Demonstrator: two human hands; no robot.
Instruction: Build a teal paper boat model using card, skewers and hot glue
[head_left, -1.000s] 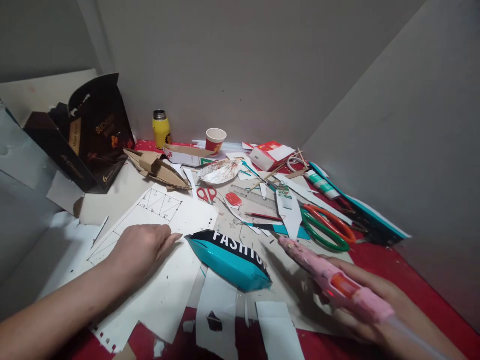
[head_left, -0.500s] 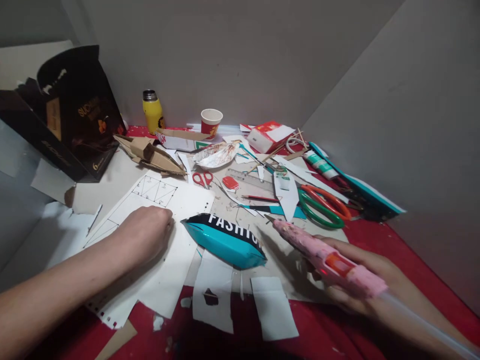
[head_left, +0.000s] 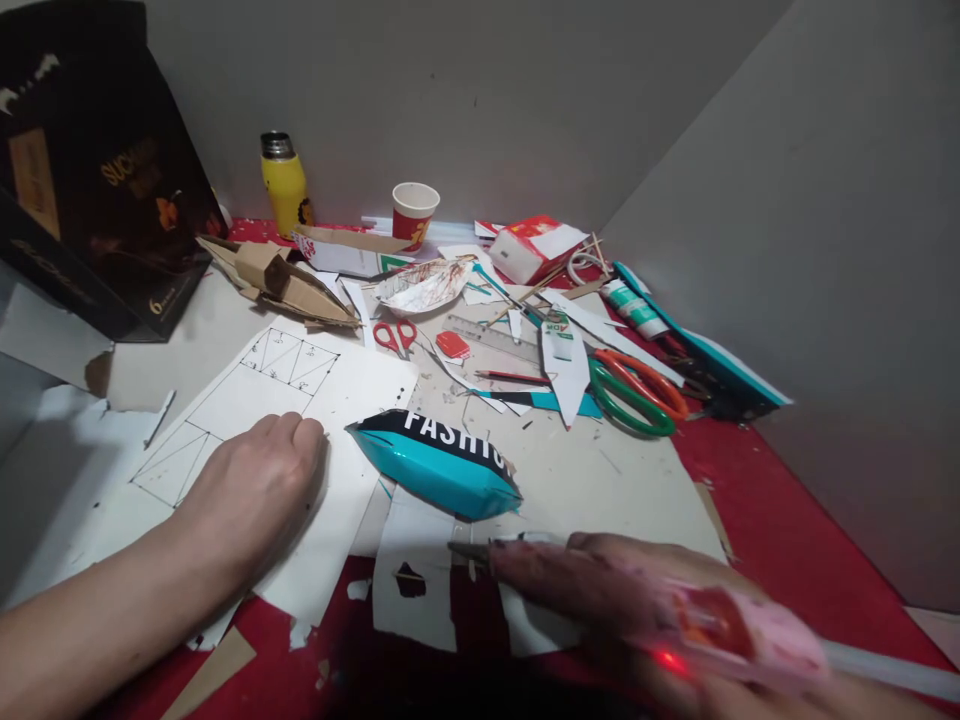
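Note:
My left hand [head_left: 259, 480] rests as a loose fist on a white sheet [head_left: 352, 390] with pencil-drawn boxes and diagonals. Its fingers curl under, so what they may hold is hidden. In my right hand [head_left: 637, 570] is a pink hot glue gun [head_left: 772, 640], blurred by motion, with a red light lit and a glue stick [head_left: 892, 670] at its rear. The nozzle points left, just below a teal-and-black boat-shaped piece [head_left: 427, 470] lettered "FASHIO". That piece lies between my hands, touched by neither. A white card [head_left: 416, 610] with a dark hole lies near the nozzle.
Behind are a brown cardboard boat [head_left: 281, 285], a yellow bottle [head_left: 285, 190], a paper cup [head_left: 415, 215] and a dark box [head_left: 112, 190] at left. Red scissors [head_left: 395, 338], green-and-orange-handled scissors [head_left: 630, 400], a ruler [head_left: 491, 340] and paper scraps cover the middle. Grey walls enclose the table.
My right hand has swung the glue gun down and left, its nozzle now below the teal piece. The view has shifted slightly; my left hand stays on the sheet.

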